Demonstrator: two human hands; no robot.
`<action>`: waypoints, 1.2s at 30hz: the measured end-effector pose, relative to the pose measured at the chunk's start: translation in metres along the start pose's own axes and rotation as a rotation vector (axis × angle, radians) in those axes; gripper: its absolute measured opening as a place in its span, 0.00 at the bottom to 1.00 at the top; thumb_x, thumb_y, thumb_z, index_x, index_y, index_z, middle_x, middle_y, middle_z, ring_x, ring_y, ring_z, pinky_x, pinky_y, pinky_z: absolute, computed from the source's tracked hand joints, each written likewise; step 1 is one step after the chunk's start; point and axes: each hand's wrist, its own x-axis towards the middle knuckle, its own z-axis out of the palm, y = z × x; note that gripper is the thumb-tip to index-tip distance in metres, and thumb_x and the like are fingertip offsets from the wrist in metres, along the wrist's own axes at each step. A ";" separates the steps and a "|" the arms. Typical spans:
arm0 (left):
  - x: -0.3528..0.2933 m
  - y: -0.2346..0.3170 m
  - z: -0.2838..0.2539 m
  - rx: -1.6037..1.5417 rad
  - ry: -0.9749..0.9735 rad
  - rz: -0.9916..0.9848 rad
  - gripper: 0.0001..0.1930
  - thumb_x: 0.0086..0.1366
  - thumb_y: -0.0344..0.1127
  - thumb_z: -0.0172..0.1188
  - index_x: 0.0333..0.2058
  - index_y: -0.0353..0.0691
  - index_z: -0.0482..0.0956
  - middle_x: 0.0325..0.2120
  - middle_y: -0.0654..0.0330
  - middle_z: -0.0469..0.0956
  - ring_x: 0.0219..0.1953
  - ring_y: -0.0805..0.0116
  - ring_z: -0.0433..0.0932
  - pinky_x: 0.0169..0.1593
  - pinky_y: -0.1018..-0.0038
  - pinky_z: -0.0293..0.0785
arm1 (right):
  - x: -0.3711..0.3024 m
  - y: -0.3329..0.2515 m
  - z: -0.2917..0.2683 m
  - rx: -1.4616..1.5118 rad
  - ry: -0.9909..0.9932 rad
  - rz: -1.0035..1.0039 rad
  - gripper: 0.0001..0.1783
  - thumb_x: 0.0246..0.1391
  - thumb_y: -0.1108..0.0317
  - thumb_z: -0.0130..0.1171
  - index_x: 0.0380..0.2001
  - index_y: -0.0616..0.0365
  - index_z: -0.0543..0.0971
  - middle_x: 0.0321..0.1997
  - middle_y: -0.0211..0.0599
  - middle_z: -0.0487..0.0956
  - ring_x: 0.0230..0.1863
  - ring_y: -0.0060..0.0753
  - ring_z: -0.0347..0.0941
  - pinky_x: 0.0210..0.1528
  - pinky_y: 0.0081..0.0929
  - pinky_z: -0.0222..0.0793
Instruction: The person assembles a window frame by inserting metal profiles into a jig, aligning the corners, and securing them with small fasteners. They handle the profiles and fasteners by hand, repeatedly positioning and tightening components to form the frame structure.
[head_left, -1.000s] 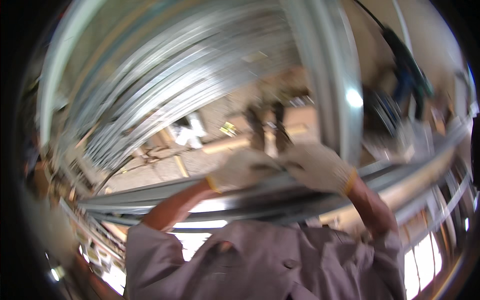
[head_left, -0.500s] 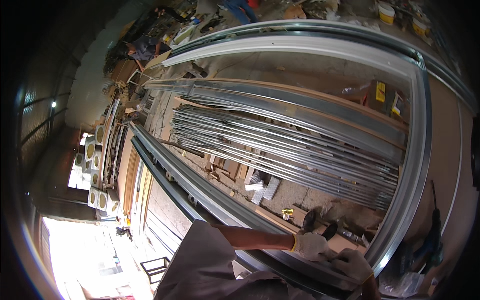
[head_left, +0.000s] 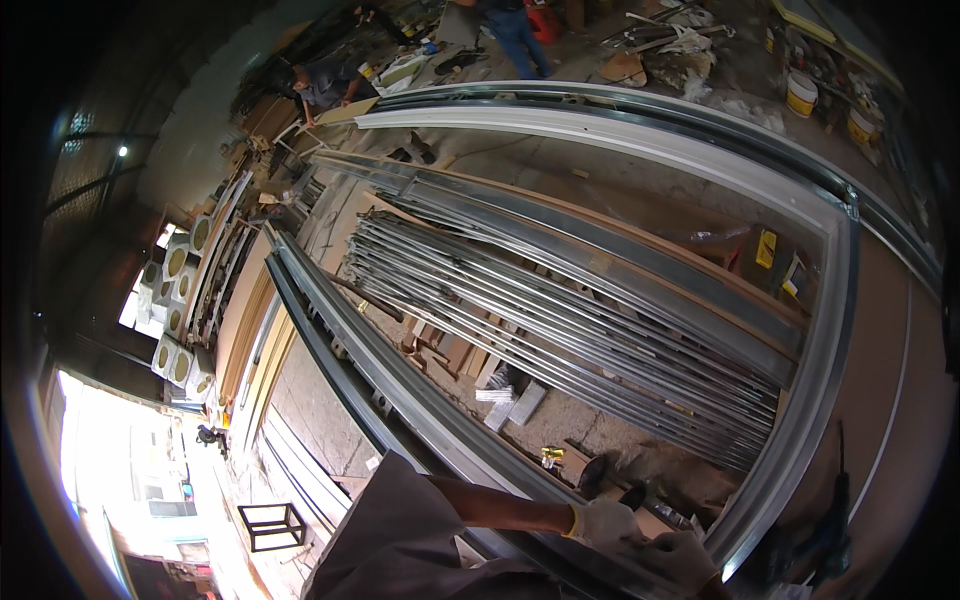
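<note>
My left hand (head_left: pixel 604 524), in a pale knit work glove with a yellow cuff, is closed over the near rail of a large grey metal frame (head_left: pixel 445 400), close to its near right corner. Right beside it my right hand (head_left: pixel 682 560), gloved too and in shadow, has its fingers curled in. The two hands meet at the fingertips. Whatever small thing they may pinch between them is hidden. A cordless drill (head_left: pixel 835 535) with a long bit lies on the brown board to the right of the hands.
Many thin metal tubes (head_left: pixel 560 330) lie in a bundle inside the frame. Longer flat profiles (head_left: pixel 590 235) rest behind them. A yellow box (head_left: pixel 766 248) sits near the far right corner. Co-workers (head_left: pixel 330 88) are at the far side. A small black stand (head_left: pixel 272 527) is on the left.
My view has tilted and shifted, so the frame and tubes sit differently in the picture. Both hands remain together at the same part of the near rail.
</note>
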 end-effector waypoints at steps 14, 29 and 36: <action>-0.013 -0.001 -0.002 -0.061 -0.049 -0.101 0.20 0.65 0.45 0.58 0.53 0.57 0.87 0.35 0.51 0.87 0.40 0.44 0.86 0.43 0.50 0.81 | 0.013 -0.043 0.006 -0.067 -0.037 0.160 0.20 0.60 0.57 0.72 0.36 0.69 0.88 0.27 0.34 0.86 0.30 0.19 0.79 0.34 0.26 0.74; 0.004 -0.001 -0.008 -0.234 0.053 -0.170 0.14 0.67 0.43 0.65 0.46 0.42 0.86 0.32 0.49 0.87 0.37 0.49 0.88 0.42 0.58 0.82 | 0.022 0.008 0.009 -0.259 0.099 0.084 0.17 0.64 0.62 0.60 0.43 0.66 0.86 0.39 0.55 0.86 0.41 0.51 0.84 0.50 0.43 0.76; -0.002 -0.007 -0.007 -0.288 0.018 -0.247 0.12 0.67 0.40 0.68 0.44 0.41 0.86 0.32 0.54 0.89 0.34 0.60 0.89 0.38 0.66 0.82 | 0.027 0.012 0.013 -0.077 0.071 0.195 0.16 0.64 0.60 0.66 0.40 0.65 0.88 0.33 0.44 0.87 0.32 0.31 0.81 0.41 0.34 0.76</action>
